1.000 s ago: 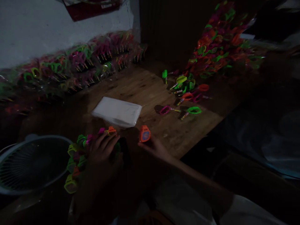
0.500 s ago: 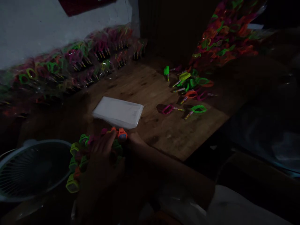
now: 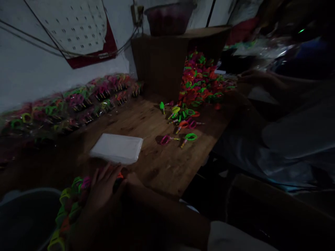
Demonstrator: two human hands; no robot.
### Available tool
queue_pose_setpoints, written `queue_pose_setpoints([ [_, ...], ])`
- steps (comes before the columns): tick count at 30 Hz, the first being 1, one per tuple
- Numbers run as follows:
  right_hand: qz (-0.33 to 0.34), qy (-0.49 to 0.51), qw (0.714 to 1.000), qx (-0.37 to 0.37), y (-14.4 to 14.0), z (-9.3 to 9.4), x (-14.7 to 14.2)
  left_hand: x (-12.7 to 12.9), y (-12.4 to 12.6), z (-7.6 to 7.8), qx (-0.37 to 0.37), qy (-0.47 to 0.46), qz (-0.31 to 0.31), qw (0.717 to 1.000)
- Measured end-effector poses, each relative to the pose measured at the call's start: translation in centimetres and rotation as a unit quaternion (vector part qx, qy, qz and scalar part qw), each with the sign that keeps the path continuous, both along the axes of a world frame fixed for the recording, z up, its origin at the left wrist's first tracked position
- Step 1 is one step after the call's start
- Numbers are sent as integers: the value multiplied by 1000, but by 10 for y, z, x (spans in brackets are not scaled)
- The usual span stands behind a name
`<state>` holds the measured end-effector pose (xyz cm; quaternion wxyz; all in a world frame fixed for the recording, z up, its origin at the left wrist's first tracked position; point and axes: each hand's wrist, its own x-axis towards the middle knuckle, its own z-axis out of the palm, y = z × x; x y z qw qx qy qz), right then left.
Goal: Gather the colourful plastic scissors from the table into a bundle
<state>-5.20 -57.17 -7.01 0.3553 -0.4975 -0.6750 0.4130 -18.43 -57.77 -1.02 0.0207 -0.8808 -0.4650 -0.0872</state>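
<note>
A flat white packet point(image 3: 116, 149) lies on the wooden table point(image 3: 157, 164). Loose neon scissors point(image 3: 183, 122) scatter beyond it, below a heaped pile point(image 3: 201, 78). Bagged bundles point(image 3: 70, 106), probably scissors too, line the wall under a calendar point(image 3: 70, 29).

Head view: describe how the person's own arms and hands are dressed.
Both hands are bare: no gloves, rings or watch can be made out in the dim light. The left hand shows spread bare fingers; its forearm is lost in shadow. The right hand leads into a bare forearm, uncovered up to a light, whitish short sleeve at the lower edge. Finer detail is too dark to tell.
</note>
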Motion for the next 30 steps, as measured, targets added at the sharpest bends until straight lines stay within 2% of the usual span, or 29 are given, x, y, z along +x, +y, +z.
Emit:
queue_pose_setpoints([
  [1, 24, -16, 999, 27, 1, 7, 12, 0, 1, -2, 2, -5, -3, 1000],
  [3, 26, -101, 992, 75, 4, 23, 48, -1, 0, -5, 22, -18, -1, 1000],
  [4, -37, -167, 982, 83, 6, 31, 71, -1, -1, -7, 37, -25, -2, 999],
  [5, -139, -254, 956, 52, 9, 39, 97, 0, -1, -8, 51, -32, -3, 998],
  [6, -191, -287, 938, 35, 12, 45, 122, 1, -1, -8, 63, -40, -5, 997],
  [9, -271, -337, 902, -3, 25, 50, 186, 1, 0, -7, 63, -91, -5, 994],
  [12, -264, -364, 893, -21, 28, 41, 209, -5, -2, 1, 51, -146, 11, 988],
  [14, -224, -354, 908, -27, 19, 34, 198, -12, -6, 6, 56, -182, 23, 981],
  [15, -201, -323, 924, -28, 11, 31, 186, -15, -9, 8, 57, -196, 19, 979],
  [16, -181, -269, 946, -28, 1, 28, 170, -18, -12, 8, 58, -203, 10, 977],
  [18, -142, -90, 985, -29, -20, 20, 133, -23, -15, 5, 66, -201, -8, 977],
  [19, -121, 17, 992, -37, -31, 15, 112, -24, -16, 2, 77, -187, -18, 979],
  [21, -70, 200, 973, -91, -49, 6, 74, -26, -16, -6, 101, -151, -37, 983],
  [23, -48, 293, 943, -149, -61, -1, 44, -28, -16, -12, 111, -118, -40, 986],
  [24, -56, 303, 938, -160, -65, -4, 33, -29, -15, -14, 106, -106, -33, 988],
  [26, -90, 267, 949, -144, -68, -6, 19, -32, -15, -16, 100, -97, -17, 990],
  [30, -110, 179, 973, -93, -68, -6, 11, -31, -21, -10, 130, -98, -60, 985],
])
